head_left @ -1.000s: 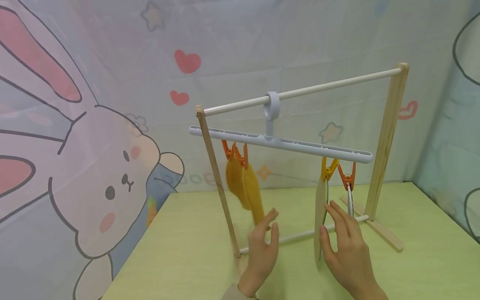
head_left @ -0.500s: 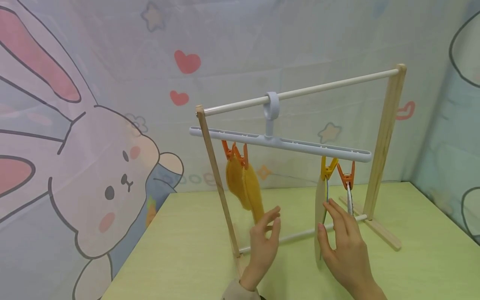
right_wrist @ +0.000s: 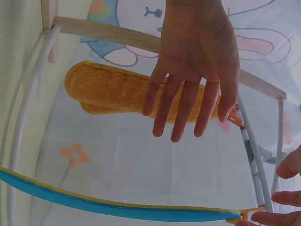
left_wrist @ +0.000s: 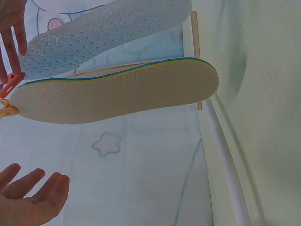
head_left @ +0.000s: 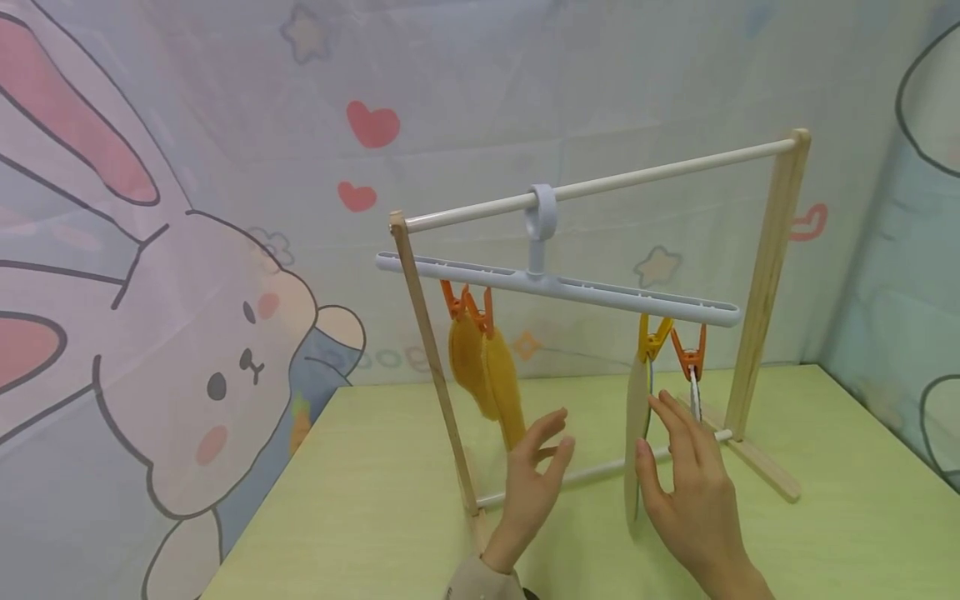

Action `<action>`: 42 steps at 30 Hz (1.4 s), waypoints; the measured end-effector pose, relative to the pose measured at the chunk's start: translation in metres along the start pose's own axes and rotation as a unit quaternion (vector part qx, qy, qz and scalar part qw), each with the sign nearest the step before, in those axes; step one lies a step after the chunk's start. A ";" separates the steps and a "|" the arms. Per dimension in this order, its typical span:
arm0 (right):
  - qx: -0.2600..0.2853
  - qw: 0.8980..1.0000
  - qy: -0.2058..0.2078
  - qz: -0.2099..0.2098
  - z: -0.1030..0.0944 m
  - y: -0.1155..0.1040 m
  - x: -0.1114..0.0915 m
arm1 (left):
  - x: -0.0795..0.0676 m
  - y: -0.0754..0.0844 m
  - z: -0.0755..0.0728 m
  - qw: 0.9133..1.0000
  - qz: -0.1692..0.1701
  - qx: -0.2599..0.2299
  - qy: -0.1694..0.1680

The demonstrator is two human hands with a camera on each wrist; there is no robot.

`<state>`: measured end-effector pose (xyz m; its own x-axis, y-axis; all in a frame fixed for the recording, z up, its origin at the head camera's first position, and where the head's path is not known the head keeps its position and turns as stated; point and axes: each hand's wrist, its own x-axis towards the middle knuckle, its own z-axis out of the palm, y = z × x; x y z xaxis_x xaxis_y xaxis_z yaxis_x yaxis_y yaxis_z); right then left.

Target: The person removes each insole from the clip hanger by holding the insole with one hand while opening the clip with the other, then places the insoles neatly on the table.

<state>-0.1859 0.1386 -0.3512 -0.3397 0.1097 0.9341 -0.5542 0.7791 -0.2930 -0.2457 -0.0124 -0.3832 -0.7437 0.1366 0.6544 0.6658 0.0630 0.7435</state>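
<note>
Two fuzzy orange-yellow insoles [head_left: 504, 387] hang at the left from orange clips [head_left: 482, 312] under a pale hanger [head_left: 547, 285]. At the right, a beige insole [head_left: 636, 450] hangs from a yellow clip [head_left: 652, 337]; its blue underside [right_wrist: 117, 209] appears in the right wrist view. Beyond it, a dotted pale insole [left_wrist: 108, 42] hangs from another orange clip [head_left: 689, 358]. My left hand [head_left: 534, 487] is in the air between the two pairs, fingers loosely bent, holding nothing. My right hand [head_left: 693, 500] is beside the beige insole, fingers extended; contact cannot be told.
The hanger hooks over the white top rod [head_left: 675, 169] of a wooden stand. Its posts [head_left: 768, 292] and lower white rod [head_left: 592, 473] frame the work area on a yellow-green table [head_left: 360, 500]. A cartoon rabbit backdrop [head_left: 225, 333] stands behind.
My left hand has shifted slightly right, its thumb spreading outward. My right hand stays almost in place. The hanging insoles remain clipped, and the head view has shifted slightly.
</note>
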 end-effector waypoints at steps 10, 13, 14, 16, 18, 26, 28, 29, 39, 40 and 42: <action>-0.005 1.000 0.004 0.002 0.001 -0.003 0.005 | 0.005 -0.005 0.004 0.998 -0.044 -0.024 -0.029; -0.003 1.000 0.010 -0.001 0.001 -0.004 0.006 | 0.006 -0.007 0.004 0.995 -0.084 -0.050 -0.036; -0.002 1.000 0.012 -0.003 0.001 -0.004 0.007 | 0.006 -0.007 0.004 0.993 -0.093 -0.057 -0.038; -0.003 1.000 0.014 -0.004 0.002 -0.004 0.008 | 0.006 -0.009 0.004 0.992 -0.102 -0.063 -0.042; -0.004 1.000 0.016 -0.005 0.001 -0.004 0.009 | 0.005 -0.010 0.005 0.991 -0.103 -0.067 -0.048; -0.006 1.000 0.020 -0.005 0.001 -0.004 0.014 | 0.005 -0.012 0.011 0.988 -0.109 -0.089 -0.063; -0.004 1.000 0.022 -0.005 0.001 -0.005 0.016 | 0.005 -0.011 0.011 0.987 -0.112 -0.092 -0.069; -0.004 1.000 0.023 -0.005 0.001 -0.005 0.017 | 0.005 -0.011 0.012 0.987 -0.113 -0.092 -0.072; -0.011 0.999 0.030 -0.004 -0.002 -0.002 0.027 | 0.010 -0.011 0.017 0.985 -0.121 -0.082 -0.093; -0.012 0.999 0.030 -0.003 -0.002 -0.002 0.028 | 0.010 -0.012 0.018 0.985 -0.120 -0.081 -0.095; -0.013 0.999 0.030 -0.002 -0.003 -0.002 0.031 | 0.011 -0.012 0.019 0.985 -0.119 -0.080 -0.098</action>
<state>-0.1930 0.1419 -0.3212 -0.2916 0.1423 0.9459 -0.5353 0.7953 -0.2846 -0.2608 0.0069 -0.3873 -0.8411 0.3252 0.4321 0.4450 -0.0378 0.8947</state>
